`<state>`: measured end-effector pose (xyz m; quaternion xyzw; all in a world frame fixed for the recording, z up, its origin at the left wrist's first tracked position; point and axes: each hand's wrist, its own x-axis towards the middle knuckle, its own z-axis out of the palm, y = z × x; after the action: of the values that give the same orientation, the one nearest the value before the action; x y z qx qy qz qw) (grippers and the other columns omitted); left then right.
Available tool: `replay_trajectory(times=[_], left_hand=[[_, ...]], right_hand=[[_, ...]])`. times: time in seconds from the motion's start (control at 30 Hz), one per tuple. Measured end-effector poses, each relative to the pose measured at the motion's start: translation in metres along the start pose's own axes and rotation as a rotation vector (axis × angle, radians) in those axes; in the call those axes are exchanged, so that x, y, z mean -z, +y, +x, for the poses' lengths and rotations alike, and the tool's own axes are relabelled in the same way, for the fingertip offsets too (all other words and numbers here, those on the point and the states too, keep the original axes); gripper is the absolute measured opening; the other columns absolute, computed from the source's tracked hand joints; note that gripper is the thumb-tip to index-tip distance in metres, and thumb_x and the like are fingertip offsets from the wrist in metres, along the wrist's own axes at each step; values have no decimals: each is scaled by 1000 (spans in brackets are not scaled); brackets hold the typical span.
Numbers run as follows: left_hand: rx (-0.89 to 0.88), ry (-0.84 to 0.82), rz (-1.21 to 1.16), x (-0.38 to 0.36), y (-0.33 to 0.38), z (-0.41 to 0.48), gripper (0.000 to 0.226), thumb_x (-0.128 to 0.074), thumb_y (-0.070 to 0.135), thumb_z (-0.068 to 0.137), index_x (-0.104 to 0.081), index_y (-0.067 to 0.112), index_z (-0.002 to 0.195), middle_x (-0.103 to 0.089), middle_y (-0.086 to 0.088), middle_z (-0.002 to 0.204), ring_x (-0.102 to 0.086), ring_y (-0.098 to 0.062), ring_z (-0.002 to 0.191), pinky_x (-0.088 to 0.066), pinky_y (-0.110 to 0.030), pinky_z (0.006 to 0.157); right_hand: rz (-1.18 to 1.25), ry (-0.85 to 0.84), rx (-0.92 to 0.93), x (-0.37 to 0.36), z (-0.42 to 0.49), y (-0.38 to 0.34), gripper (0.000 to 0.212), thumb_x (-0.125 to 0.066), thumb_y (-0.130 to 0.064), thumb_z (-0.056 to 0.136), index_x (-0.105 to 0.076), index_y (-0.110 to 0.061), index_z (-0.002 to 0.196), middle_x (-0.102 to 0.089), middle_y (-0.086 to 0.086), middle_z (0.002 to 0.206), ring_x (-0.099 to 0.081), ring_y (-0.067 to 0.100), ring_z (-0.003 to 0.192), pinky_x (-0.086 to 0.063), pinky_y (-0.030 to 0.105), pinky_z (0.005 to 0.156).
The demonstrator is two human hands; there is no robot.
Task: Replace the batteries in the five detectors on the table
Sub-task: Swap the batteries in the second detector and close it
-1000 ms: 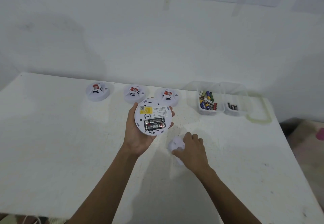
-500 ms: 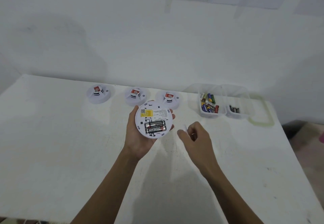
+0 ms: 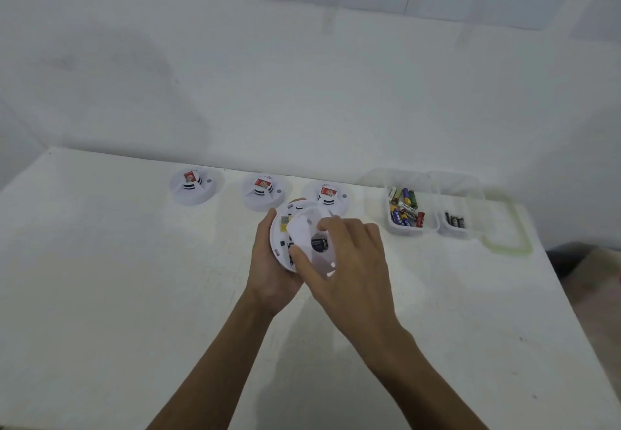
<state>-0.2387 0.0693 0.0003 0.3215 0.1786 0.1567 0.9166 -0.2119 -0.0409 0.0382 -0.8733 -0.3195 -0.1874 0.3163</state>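
Hands at work on one detector (image 3: 279,228), held above the table (image 3: 100,278) w/ its back up. The left hand (image 3: 268,265) cups it from below, thumb curled on the rim. The right hand (image 3: 353,261) pinches a white cover (image 3: 302,233) btwn thumb and fingers and holds it tilted over the battery bay, where a dark cell shows underneath. Three more detectors (image 3: 263,191) sit in a row at the back edge; the fifth isn't in view. Beside them are a tub of mixed batteries (image 3: 405,209) and a second tub (image 3: 455,220) of dark cells. Step in hand is prob. the cover at the bay. Next move calls for lining up its edge w/ the slot, then pressing flat till it seats.
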Motion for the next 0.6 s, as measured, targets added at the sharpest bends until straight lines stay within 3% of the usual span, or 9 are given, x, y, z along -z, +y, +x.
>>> replay_trajectory(times=[0.07, 0.13, 0.27, 0.37, 0.47, 0.6], left_hand=[[-35, -15, 64, -2, 0, -1, 38, -13, 25, 104, -50, 21, 114, -73, 6, 92, -69, -13, 87, -58, -22, 72], [-56, -30, 128, -5, 0, -3, 40, -10, 24, 104, -49, 19, 109, -74, 12, 81, -71, -7, 78, -57, -20, 66], [-47, -30, 151, -13, 3, -7, 42, -10, 26, 104, -51, 20, 101, -74, 12, 74, -71, -5, 69, -55, -19, 56], [-18, -10, 155, -16, 4, -8, 43, -10, 30, 103, -52, 23, 99, -74, 11, 74, -71, -6, 67, -57, -21, 56], [-28, 19, 173, -13, 2, -7, 41, -12, 30, 103, -53, 27, 101, -74, 10, 82, -71, -7, 72, -58, -21, 61], [-22, 14, 154, -10, 2, -6, 43, -11, 30, 103, -53, 25, 105, -74, 10, 87, -71, -6, 77, -58, -22, 64]], right_hand=[[-76, 59, 37, -7, 1, -3, 46, -63, -55, 75, -67, -18, 102, -71, 8, 102, -66, 26, 89, -56, 36, 75], [-113, 74, 41, -13, 4, -4, 45, -68, -53, 73, -72, -16, 98, -71, 12, 103, -68, 28, 87, -58, 40, 73], [-133, 31, 27, -20, 7, -7, 50, -69, -54, 64, -73, -16, 95, -70, 12, 101, -65, 23, 89, -60, 36, 69], [-66, 25, -9, -20, 4, -9, 51, -79, -54, 62, -72, -16, 95, -68, 11, 99, -61, 20, 90, -59, 33, 69], [-123, 3, 12, -20, 2, -7, 46, -65, -52, 70, -72, -18, 100, -69, 9, 104, -67, 25, 89, -58, 38, 74], [-73, 0, -22, -16, 3, -8, 46, -64, -51, 72, -72, -18, 102, -68, 10, 108, -66, 26, 91, -56, 36, 75]])
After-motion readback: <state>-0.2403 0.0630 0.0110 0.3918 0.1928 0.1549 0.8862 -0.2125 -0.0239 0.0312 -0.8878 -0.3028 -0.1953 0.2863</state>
